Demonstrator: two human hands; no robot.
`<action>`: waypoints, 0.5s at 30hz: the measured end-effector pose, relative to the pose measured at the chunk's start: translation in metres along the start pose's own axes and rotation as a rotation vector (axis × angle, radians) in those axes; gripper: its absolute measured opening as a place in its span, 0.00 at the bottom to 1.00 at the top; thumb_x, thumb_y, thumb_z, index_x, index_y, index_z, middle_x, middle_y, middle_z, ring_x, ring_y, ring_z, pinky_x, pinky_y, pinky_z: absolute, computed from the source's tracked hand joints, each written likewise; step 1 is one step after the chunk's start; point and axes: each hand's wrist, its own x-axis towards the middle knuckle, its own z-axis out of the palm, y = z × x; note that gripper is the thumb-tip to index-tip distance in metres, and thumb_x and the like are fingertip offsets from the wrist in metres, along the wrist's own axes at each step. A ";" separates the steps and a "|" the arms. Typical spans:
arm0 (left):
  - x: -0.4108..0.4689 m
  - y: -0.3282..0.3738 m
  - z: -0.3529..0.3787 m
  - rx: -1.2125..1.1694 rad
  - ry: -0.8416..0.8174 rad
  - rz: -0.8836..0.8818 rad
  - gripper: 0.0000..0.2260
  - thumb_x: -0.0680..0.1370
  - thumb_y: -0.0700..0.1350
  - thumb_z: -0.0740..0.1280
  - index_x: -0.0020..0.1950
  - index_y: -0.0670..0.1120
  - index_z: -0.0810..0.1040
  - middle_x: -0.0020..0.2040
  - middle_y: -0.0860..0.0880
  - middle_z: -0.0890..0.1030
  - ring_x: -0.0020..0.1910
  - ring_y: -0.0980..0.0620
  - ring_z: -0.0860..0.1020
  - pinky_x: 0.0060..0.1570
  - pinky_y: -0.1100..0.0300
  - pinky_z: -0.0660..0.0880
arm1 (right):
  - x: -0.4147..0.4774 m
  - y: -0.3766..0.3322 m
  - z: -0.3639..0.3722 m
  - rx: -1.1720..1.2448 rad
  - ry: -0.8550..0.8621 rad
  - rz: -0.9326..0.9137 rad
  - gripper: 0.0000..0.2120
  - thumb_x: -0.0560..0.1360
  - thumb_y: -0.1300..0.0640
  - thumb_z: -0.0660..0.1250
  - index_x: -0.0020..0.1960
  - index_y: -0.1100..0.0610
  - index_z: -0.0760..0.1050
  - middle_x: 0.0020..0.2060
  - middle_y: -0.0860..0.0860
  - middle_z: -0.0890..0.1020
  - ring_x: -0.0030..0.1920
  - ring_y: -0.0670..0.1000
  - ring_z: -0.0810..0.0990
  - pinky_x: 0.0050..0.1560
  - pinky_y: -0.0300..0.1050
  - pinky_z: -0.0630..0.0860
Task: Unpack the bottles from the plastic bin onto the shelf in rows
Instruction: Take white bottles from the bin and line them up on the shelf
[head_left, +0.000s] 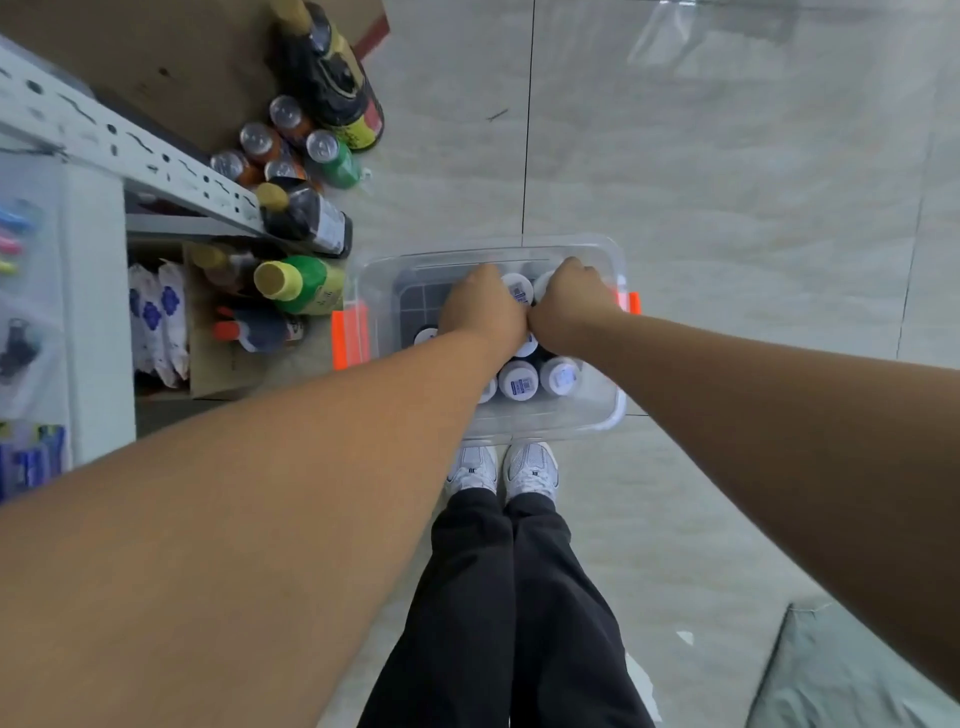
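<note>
Bottles (517, 378) with white caps stand upright inside the clear plastic bin (613, 410), which sits on the pale tiled floor (727, 182) just ahead of the person's white shoes (531, 470). Both hands reach down into the bin and meet near its middle, knuckles touching. The left hand (480, 312) is curled with its fingers pointing down among the bottles, and the right hand (569, 304) is curled the same way just beside it; whether either hand actually clamps a bottle cannot be told, since the fingertips are hidden below the backs of the hands. One white cap (517, 288) shows in the gap between the two hands on their far side, and a few more capped bottles stand on the near side of the hands, under the wrists. To the left of the left hand the dark floor of the bin lies bare. Orange latches (349, 332) mark the bin's left and right ends. Well to the left of the hands stands a grey metal shelf (130, 150) with a perforated rail, and around its foot are dark bottles with yellow caps (304, 213), a green bottle (301, 283) and several cans (257, 140). Black trousers (511, 597) fill the lower middle of the view.
</note>
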 end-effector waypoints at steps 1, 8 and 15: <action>0.005 -0.002 0.005 -0.027 0.029 -0.014 0.13 0.75 0.44 0.69 0.59 0.45 0.77 0.56 0.46 0.82 0.54 0.43 0.79 0.45 0.54 0.74 | 0.003 0.000 0.006 -0.007 0.028 -0.006 0.25 0.74 0.59 0.67 0.68 0.63 0.64 0.65 0.60 0.71 0.61 0.61 0.75 0.51 0.47 0.69; 0.016 -0.018 0.020 -0.081 0.048 0.018 0.12 0.73 0.46 0.70 0.55 0.46 0.77 0.53 0.47 0.82 0.51 0.44 0.79 0.44 0.55 0.72 | 0.013 0.008 0.026 -0.045 0.184 -0.116 0.20 0.73 0.62 0.66 0.63 0.64 0.68 0.62 0.61 0.72 0.61 0.61 0.73 0.53 0.46 0.63; 0.009 -0.030 0.013 -0.091 0.093 0.106 0.09 0.74 0.50 0.70 0.50 0.47 0.79 0.46 0.49 0.83 0.47 0.46 0.80 0.46 0.53 0.77 | 0.021 0.016 0.030 0.108 0.232 -0.107 0.16 0.74 0.64 0.62 0.62 0.60 0.72 0.57 0.56 0.79 0.51 0.57 0.78 0.46 0.46 0.70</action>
